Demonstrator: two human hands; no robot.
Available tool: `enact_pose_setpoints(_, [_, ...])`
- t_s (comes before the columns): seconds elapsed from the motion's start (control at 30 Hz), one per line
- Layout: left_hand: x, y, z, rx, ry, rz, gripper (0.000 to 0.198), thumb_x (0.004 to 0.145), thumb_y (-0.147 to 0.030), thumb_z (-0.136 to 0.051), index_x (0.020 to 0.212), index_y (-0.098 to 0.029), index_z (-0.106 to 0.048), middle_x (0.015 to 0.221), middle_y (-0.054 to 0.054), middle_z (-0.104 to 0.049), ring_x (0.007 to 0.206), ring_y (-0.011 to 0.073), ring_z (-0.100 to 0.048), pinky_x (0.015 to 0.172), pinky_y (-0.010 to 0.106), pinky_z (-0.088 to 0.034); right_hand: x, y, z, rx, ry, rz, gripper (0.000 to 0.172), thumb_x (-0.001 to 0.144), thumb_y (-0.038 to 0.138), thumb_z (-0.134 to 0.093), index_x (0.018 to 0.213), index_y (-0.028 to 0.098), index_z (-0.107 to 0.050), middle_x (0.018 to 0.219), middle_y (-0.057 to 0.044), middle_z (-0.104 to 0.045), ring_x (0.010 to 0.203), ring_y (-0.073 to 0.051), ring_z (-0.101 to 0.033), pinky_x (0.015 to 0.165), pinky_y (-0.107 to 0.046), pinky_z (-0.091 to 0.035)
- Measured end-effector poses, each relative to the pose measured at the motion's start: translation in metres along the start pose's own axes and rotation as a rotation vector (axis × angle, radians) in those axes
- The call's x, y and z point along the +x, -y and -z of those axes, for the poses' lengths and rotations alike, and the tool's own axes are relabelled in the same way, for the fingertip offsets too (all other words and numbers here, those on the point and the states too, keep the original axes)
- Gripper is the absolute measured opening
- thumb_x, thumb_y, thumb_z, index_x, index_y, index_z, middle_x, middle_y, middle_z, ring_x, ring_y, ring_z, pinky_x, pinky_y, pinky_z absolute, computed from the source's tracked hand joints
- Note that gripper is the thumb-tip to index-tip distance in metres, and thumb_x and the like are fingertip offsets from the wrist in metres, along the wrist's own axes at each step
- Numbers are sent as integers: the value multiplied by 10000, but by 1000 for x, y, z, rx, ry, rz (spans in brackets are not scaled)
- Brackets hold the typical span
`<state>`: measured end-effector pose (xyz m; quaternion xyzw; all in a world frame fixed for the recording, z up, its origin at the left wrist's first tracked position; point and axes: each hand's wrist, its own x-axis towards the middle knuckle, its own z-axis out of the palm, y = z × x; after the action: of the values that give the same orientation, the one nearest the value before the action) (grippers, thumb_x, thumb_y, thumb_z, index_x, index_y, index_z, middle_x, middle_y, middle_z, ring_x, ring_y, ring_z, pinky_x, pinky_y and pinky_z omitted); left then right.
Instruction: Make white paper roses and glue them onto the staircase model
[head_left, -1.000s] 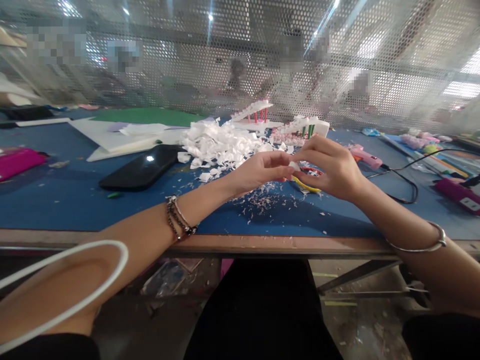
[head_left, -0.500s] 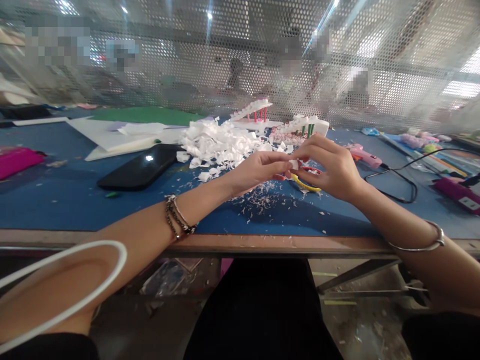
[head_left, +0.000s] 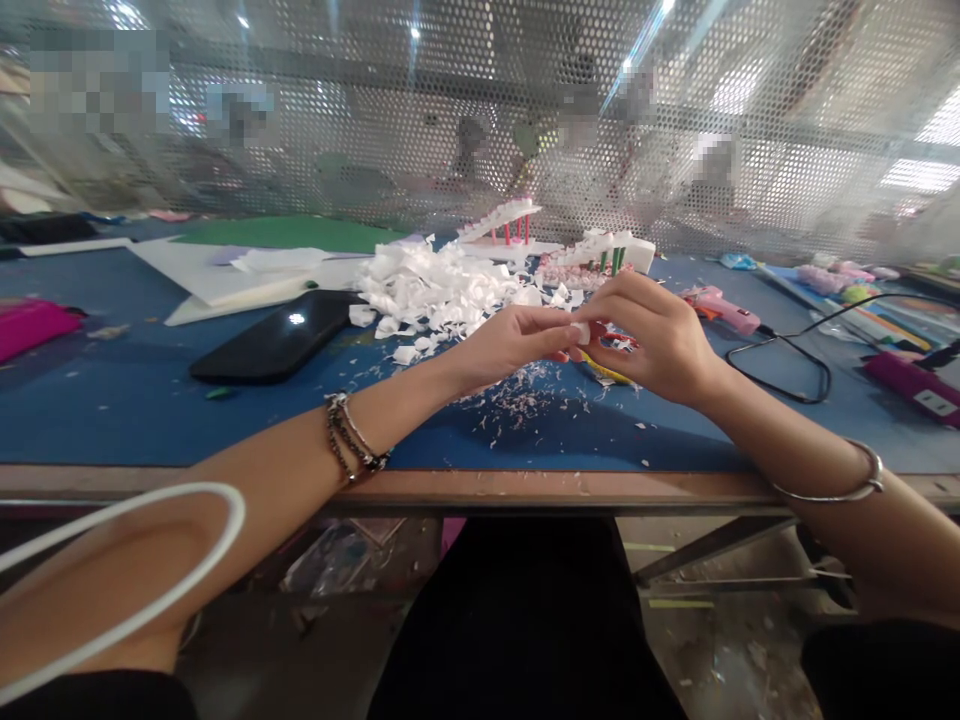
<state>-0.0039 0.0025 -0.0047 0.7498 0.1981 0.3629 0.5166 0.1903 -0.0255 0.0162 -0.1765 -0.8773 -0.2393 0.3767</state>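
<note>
Over the blue table, my left hand (head_left: 517, 345) and my right hand (head_left: 660, 335) meet fingertip to fingertip. Pinched between them is a small white piece (head_left: 580, 333), perhaps paper or foam; its exact kind is too small to tell. Both hands are closed at the fingertips around it. Below lie fine white and pinkish shavings (head_left: 517, 400). Just behind my left hand rises a heap of white scraps (head_left: 439, 285). A yellow ring-shaped object (head_left: 606, 372) lies partly hidden under my right hand.
Two small white stair-like models (head_left: 499, 220) stand behind the heap. A black phone (head_left: 277, 335) lies left. To the right are a pink glue gun (head_left: 724, 310), its black cable (head_left: 814, 390) and a purple case (head_left: 911, 385). Green sheet (head_left: 292, 232) and white sheets lie back left. A perforated metal screen (head_left: 375, 130) closes the back.
The white piece has shifted slightly down and left between my fingertips, and its visible face has turned a little. The whole view has moved slightly. Both hands keep their pinch.
</note>
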Motion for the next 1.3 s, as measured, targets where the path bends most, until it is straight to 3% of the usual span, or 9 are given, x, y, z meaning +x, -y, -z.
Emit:
enact_pose_setpoints(0.5, [-1,0,1,-91,24,-10,230,728,-395,-714,872,-217,-736,838,18,-701,800,101,-606,781,255,-470,1,2,1,-6,14,7,97,887,246,-532,945,176,-565,852,-33,-557,779,-126,-521,687,-283,-456])
enact_pose_setpoints(1.13, [-2,-2,1,37,1,-69,230,728,-391,-684,743,-162,-699,716,25,-636,720,123,-572,777,306,-467,2,4,1,7,17,-1,89,891,239,-508,934,179,-558,831,-29,-551,755,-120,-522,667,-269,-457])
enact_pose_setpoints(1.3, [-3,-3,2,7,15,-51,212,703,-342,-688,834,-177,-709,729,26,-638,700,130,-567,751,316,-465,2,3,1,11,11,14,76,883,218,-519,937,176,-552,826,-29,-550,757,-121,-522,672,-273,-461])
